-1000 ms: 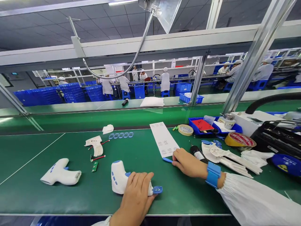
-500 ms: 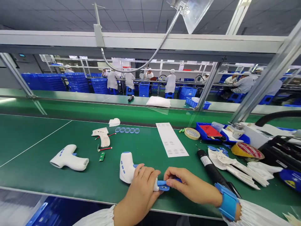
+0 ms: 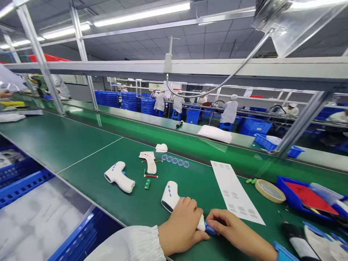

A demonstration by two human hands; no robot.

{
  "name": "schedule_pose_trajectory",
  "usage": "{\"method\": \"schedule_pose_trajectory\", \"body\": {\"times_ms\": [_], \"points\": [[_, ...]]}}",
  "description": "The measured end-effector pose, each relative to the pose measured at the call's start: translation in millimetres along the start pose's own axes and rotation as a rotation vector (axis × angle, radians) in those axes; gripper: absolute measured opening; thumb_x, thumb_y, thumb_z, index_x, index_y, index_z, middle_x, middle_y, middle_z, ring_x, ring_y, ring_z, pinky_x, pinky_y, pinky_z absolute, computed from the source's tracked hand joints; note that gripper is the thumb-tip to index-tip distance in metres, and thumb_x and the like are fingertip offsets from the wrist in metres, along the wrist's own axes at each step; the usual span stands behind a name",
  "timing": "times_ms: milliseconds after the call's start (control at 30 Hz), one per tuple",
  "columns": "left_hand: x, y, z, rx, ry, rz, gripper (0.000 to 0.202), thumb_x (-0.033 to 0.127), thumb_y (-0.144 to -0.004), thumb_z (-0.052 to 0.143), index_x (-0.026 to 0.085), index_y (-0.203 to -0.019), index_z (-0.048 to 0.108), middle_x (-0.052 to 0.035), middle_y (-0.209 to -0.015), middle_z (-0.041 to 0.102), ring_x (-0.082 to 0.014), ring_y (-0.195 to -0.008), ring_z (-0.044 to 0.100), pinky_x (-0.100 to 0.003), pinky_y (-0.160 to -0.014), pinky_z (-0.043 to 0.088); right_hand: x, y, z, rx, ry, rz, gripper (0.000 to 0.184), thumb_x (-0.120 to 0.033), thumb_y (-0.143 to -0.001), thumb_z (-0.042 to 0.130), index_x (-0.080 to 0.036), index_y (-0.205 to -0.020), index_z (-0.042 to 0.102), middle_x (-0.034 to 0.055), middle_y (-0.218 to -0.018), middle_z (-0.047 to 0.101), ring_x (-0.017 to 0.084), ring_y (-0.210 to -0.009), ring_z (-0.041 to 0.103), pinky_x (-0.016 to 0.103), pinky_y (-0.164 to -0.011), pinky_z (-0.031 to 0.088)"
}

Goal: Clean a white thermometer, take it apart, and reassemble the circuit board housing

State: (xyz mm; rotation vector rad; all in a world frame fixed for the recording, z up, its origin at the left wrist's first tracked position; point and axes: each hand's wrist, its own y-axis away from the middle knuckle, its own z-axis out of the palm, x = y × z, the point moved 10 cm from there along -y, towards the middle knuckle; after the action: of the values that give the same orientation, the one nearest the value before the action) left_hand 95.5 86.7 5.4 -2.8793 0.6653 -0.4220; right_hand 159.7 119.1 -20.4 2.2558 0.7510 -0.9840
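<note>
My left hand [image 3: 185, 226] is wrapped over the handle of a white thermometer gun [image 3: 170, 195] with blue buttons, lying on the green bench and pointing away to the left. At the handle's end, a blue cap [image 3: 210, 230] is pinched between the thumb and fingers of my right hand [image 3: 231, 226]. The cap touches the handle end; how it is fixed is hidden by my fingers. To the left rests a second white thermometer gun [image 3: 119, 177]. Between them are a small green circuit board [image 3: 147, 184] and an open white half shell [image 3: 149, 161] with red wires.
Several blue frames [image 3: 175, 160] lie in a row behind. A printed white sheet [image 3: 235, 192], a tape roll [image 3: 270, 191], a blue tray [image 3: 285, 181] and a black electric screwdriver [image 3: 299, 241] are at right. Blue crates [image 3: 73, 235] stand below the bench's left edge.
My view has swung left, bringing the crates into sight. The blue cap stuck out from the handle end with its inside showing; now it sits closer against the handle. Both hands keep their grips.
</note>
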Motion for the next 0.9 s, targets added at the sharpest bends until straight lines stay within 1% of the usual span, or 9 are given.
{"method": "schedule_pose_trajectory", "body": {"times_ms": [100,200,300,367,500,633,767,900], "points": [[-2.0,0.6,2.1,0.006,-0.039,-0.007,0.048,0.060,-0.078,0.055,0.015,-0.094,0.058,-0.0059,-0.091,0.056,-0.0226,-0.086,0.051,-0.034,-0.077,0.041,-1.5,-7.8,5.2,-0.050,-0.005,0.019,0.033,-0.048,-0.074,0.045,-0.017,-0.066,0.050,-0.0003,-0.064,0.046,0.015,-0.062,0.039,0.026,-0.059,0.032],[0.2,0.8,4.9,-0.016,-0.100,0.008,0.053,0.063,-0.080,0.048,0.013,-0.093,0.058,-0.0061,-0.088,0.057,-0.0219,-0.085,0.051,-0.033,-0.077,0.040,-1.5,-12.1,10.0,-0.100,0.010,0.062,0.036,-0.054,-0.069,0.046,-0.018,-0.064,0.047,-0.0014,-0.061,0.042,0.014,-0.059,0.035,0.026,-0.057,0.029],[2.6,-0.2,5.2,-0.042,-0.135,0.026,0.059,0.066,-0.082,0.039,0.012,-0.092,0.059,-0.0067,-0.087,0.057,-0.0215,-0.084,0.051,-0.032,-0.075,0.040,-4.4,-14.5,10.1,-0.122,0.067,0.087,0.038,-0.057,-0.067,0.043,-0.019,-0.062,0.045,-0.0011,-0.061,0.041,0.015,-0.060,0.035,0.026,-0.057,0.029],[3.5,-1.3,4.5,-0.060,-0.129,0.030,0.061,0.067,-0.082,0.036,0.011,-0.092,0.059,-0.0071,-0.086,0.058,-0.0214,-0.083,0.052,-0.032,-0.073,0.040,-6.0,-16.0,9.2,-0.132,0.123,0.103,0.038,-0.056,-0.066,0.041,-0.019,-0.060,0.044,-0.0003,-0.061,0.042,0.015,-0.061,0.037,0.026,-0.058,0.030],[2.3,-4.1,3.1,-0.091,-0.116,0.011,0.062,0.067,-0.081,0.041,0.009,-0.092,0.060,-0.0086,-0.087,0.059,-0.0215,-0.084,0.053,-0.031,-0.072,0.040,-4.5,-18.6,4.9,-0.134,0.279,0.138,0.033,-0.051,-0.064,0.039,-0.019,-0.059,0.047,0.0021,-0.063,0.048,0.018,-0.063,0.042,0.026,-0.059,0.031],[-0.4,-7.3,4.8,-0.101,-0.114,-0.018,0.062,0.066,-0.080,0.044,0.008,-0.093,0.060,-0.0097,-0.088,0.059,-0.0227,-0.085,0.054,-0.033,-0.074,0.041,-5.4,-19.0,-2.7,-0.115,0.431,0.140,0.027,-0.039,-0.070,0.039,-0.018,-0.061,0.054,0.0040,-0.066,0.057,0.020,-0.066,0.049,0.027,-0.060,0.034],[-3.2,-9.6,5.5,-0.078,-0.065,-0.054,0.059,0.064,-0.078,0.051,0.008,-0.092,0.060,-0.0101,-0.088,0.060,-0.0240,-0.085,0.054,-0.034,-0.075,0.041,-18.8,-17.6,-8.1,-0.108,0.547,0.075,0.027,-0.026,-0.079,0.039,-0.018,-0.065,0.061,0.0027,-0.069,0.064,0.018,-0.067,0.056,0.024,-0.060,0.038],[-7.0,-9.4,1.6,-0.070,0.034,-0.112,0.049,0.056,-0.073,0.064,0.010,-0.089,0.060,-0.0102,-0.088,0.060,-0.0264,-0.086,0.053,-0.036,-0.076,0.041,-35.4,-16.2,-11.0,-0.112,0.624,0.070,0.025,-0.019,-0.081,0.044,-0.018,-0.068,0.065,0.0018,-0.068,0.066,0.016,-0.065,0.059,0.021,-0.055,0.038]]}}
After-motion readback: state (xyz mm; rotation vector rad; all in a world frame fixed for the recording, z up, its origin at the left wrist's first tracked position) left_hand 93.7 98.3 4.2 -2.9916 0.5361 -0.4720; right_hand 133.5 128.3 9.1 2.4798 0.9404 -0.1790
